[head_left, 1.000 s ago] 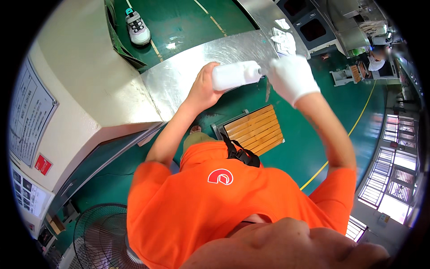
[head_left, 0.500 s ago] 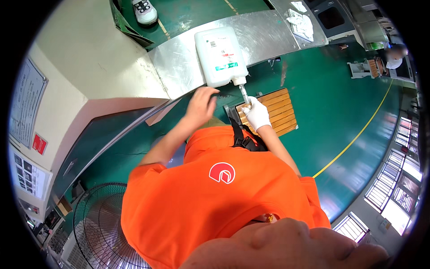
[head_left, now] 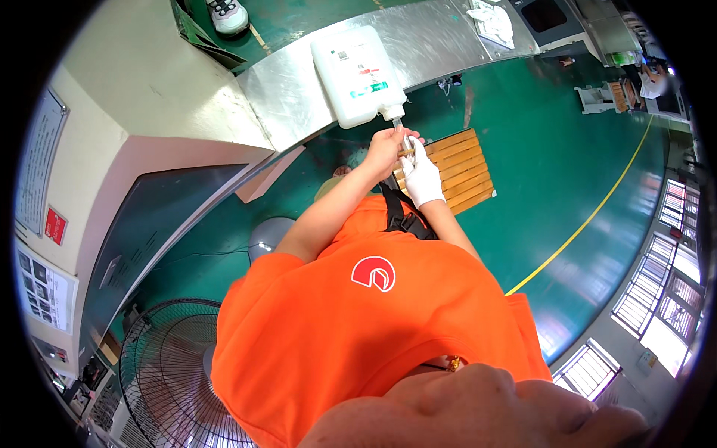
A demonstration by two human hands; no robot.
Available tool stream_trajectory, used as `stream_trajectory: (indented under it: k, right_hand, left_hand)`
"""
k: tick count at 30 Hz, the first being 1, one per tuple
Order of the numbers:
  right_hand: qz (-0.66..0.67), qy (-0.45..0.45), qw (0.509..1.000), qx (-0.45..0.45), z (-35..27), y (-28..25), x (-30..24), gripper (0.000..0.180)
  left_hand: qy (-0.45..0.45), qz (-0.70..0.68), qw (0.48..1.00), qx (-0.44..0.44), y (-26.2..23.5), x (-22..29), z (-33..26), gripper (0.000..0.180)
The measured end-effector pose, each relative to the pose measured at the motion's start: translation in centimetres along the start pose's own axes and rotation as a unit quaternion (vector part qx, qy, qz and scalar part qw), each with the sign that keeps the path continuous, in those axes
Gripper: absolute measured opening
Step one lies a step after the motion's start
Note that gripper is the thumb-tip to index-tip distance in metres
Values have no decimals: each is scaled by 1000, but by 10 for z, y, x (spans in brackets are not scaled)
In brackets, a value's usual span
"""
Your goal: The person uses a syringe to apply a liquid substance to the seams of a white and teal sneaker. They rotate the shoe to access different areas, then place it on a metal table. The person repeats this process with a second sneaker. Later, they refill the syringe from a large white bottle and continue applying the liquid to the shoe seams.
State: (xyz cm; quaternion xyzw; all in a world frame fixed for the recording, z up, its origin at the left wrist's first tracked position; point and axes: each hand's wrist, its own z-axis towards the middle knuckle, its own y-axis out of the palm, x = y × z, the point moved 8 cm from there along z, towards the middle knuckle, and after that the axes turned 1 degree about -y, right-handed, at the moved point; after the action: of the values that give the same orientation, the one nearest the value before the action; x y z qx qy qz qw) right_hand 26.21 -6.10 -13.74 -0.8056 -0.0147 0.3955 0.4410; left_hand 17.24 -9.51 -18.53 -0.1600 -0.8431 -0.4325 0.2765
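I see my bare left hand [head_left: 385, 149] and gloved right hand [head_left: 420, 173] both pinched shut on a small tube [head_left: 404, 142] (upright axis) just below the white jug's [head_left: 357, 73] spout, the jug lying on the steel bench [head_left: 433, 37].

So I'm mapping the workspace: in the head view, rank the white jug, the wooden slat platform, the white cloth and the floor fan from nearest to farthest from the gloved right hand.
1. Wooden slat platform, right beside and under the right hand.
2. White jug, just above, lying on the metal bench.
3. White cloth, farther up the bench, to the right.
4. Floor fan, far lower left.
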Motion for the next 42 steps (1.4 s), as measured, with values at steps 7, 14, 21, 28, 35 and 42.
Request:
stream_trajectory:
  k: [7, 14, 21, 28, 35, 42]
  right_hand:
    - [-47, 36, 998, 3, -18, -5, 12, 71]
    - [-41, 36, 998, 4, -28, -2, 22, 68]
    - [-26, 40, 999, -1, -29, -1, 26, 66]
    - [-4, 67, 997, -41, -33, -4, 22, 64]
    - [-17, 43, 999, -20, -30, -1, 26, 64]
    - [2, 61, 997, -46, -30, 1, 28, 65]
  left_hand:
    - [-14, 0, 1000, 21, 1, 3, -4, 32]
    - [-10, 34, 999, 13, 2, 5, -4, 31]
    - [-1, 29, 999, 13, 3, 5, -3, 31]
    - [-7, 24, 999, 20, 3, 5, -4, 30]
    - [-6, 23, 999, 24, 2, 5, -5, 29]
    - [-8, 26, 1000, 13, 3, 4, -3, 31]
